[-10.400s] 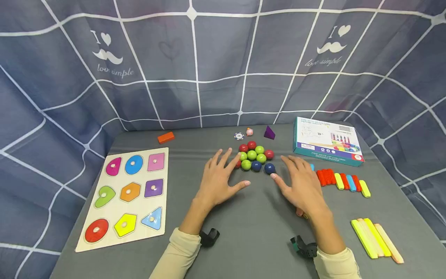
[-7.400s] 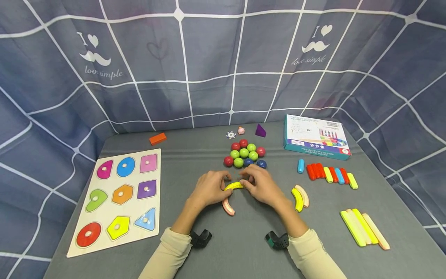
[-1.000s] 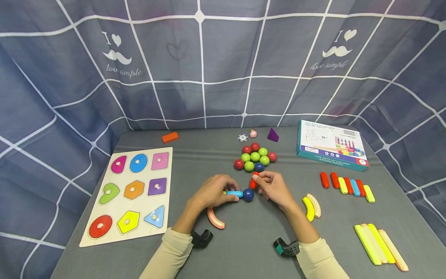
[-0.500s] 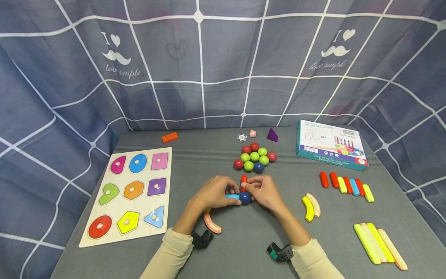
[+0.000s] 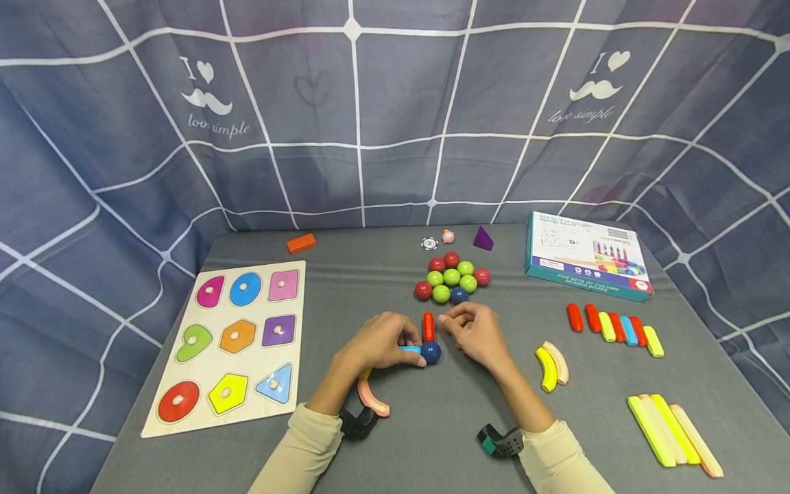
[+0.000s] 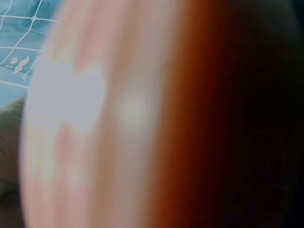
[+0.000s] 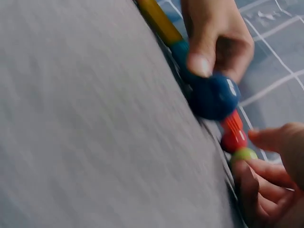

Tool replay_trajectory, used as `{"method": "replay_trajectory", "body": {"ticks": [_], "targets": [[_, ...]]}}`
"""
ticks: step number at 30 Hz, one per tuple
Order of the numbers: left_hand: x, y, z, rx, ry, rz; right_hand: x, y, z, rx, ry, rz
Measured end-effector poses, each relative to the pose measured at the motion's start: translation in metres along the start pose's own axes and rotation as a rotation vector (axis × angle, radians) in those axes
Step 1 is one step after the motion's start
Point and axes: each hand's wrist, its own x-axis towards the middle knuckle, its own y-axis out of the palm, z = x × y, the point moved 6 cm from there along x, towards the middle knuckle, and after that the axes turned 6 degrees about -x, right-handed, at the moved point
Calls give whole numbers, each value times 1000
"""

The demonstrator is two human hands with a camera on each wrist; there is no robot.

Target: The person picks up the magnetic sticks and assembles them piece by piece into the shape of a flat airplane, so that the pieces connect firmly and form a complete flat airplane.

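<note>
My left hand (image 5: 384, 342) pinches a short light-blue rod (image 5: 410, 350), its thumb by a dark blue ball (image 5: 431, 353) at the rod's end. Behind the ball, a short red rod (image 5: 428, 326) lies pointing away from me, its near end at the ball. My right hand (image 5: 478, 335) is just right of the red rod, apart from it, fingers loosely bent and holding nothing. A yellow curved piece (image 5: 365, 374), mostly hidden by the left hand, meets a pink curved piece (image 5: 373, 401). A blurred pinkish ribbed surface (image 6: 85, 142) fills much of the left wrist view.
Red and green balls (image 5: 452, 277) and another blue ball (image 5: 459, 296) cluster behind the hands. A shape puzzle board (image 5: 225, 346) is left. Right lie curved pieces (image 5: 548, 369), short rods (image 5: 615, 328), long sticks (image 5: 666, 432) and a box (image 5: 586, 254).
The hands have built a line of curved pieces, blue rod and ball. Within the last second my right hand brought the red rod to the ball, let go and drew slightly right.
</note>
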Motion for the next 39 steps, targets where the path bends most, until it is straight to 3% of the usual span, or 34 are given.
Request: {"method": "replay_trajectory", "body": {"ticks": [4, 7, 12, 20, 23, 27, 30, 39], "targets": [[-1, 1, 0, -8, 2, 10, 5, -24, -3, -247, -55, -185], [-2, 3, -1, -20, 0, 21, 9, -26, -6, -364, -79, -154], [-3, 4, 0, -22, 2, 23, 11, -21, -8, -419, -109, -66], [-2, 3, -1, -23, 12, 18, 13, -20, -9, -386, -126, -88], [-2, 3, -3, -33, 18, 21, 13, -17, -6, -277, -124, -66], [-1, 5, -6, -55, 42, 34, 13, -8, 0, -49, -117, 26], [0, 7, -8, -72, 64, 42, 10, -3, 14, 45, -107, 93], [1, 7, -10, -67, 77, 45, 11, 3, 5, -28, -90, 111]]}}
